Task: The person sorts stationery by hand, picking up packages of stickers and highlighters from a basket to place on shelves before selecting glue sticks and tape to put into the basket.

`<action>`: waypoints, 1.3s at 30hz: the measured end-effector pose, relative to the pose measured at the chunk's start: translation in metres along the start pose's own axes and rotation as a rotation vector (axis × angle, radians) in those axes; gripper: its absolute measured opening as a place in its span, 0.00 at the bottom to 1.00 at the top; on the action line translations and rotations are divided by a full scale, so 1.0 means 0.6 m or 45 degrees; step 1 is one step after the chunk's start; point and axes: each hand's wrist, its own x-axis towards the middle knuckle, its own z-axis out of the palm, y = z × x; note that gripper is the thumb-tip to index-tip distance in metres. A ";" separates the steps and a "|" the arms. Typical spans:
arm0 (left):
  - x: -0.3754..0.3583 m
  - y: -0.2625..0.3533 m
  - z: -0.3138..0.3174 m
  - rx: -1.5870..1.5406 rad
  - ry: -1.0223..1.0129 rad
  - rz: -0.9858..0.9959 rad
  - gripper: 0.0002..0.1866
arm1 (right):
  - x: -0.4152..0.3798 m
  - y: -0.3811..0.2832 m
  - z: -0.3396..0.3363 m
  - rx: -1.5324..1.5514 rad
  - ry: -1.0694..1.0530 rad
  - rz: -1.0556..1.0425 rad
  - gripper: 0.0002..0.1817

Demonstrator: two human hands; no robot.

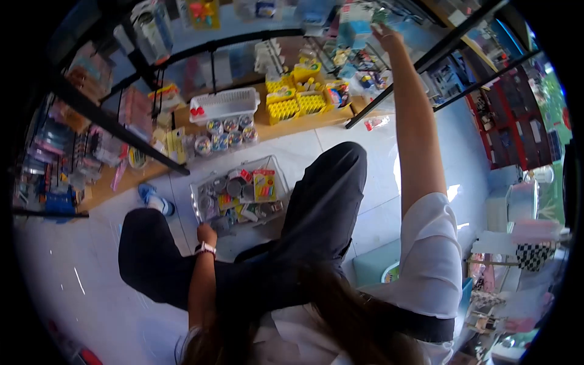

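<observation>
My left hand [207, 233] is closed at the near left corner of a clear plastic bin [281, 176] on the floor, its fingers at the rim. Inside the bin lie round tins or jars, a colourful card pack [264, 185] and several small boxes. A watch [205, 248] is on my left wrist. Stretched far forward, my right hand [385, 38] reaches the shelf beside a light blue box [354, 34]. Its fingers look drawn together near a small greenish clear item [379, 16]; whether they grip it is too small to make out.
A wooden low shelf [267, 131] holds a white basket [222, 104], yellow boxes of glue-stick-like tubes [298, 104] and stacked round containers [226, 135]. Black metal posts [115, 117] frame the shelving. A red rack [508, 121] stands at right; a teal bin [372, 265] is beside my leg.
</observation>
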 end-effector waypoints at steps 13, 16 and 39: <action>-0.053 0.000 0.000 -0.031 0.029 0.025 0.06 | -0.599 -0.031 0.368 0.268 -0.718 -0.585 0.10; 0.021 0.021 -0.031 -0.179 0.053 -0.010 0.07 | -0.585 0.052 0.538 0.642 -1.060 0.226 0.13; 0.045 0.047 -0.076 -0.371 -0.119 -0.203 0.26 | -0.425 0.031 0.832 0.741 -0.834 1.197 0.25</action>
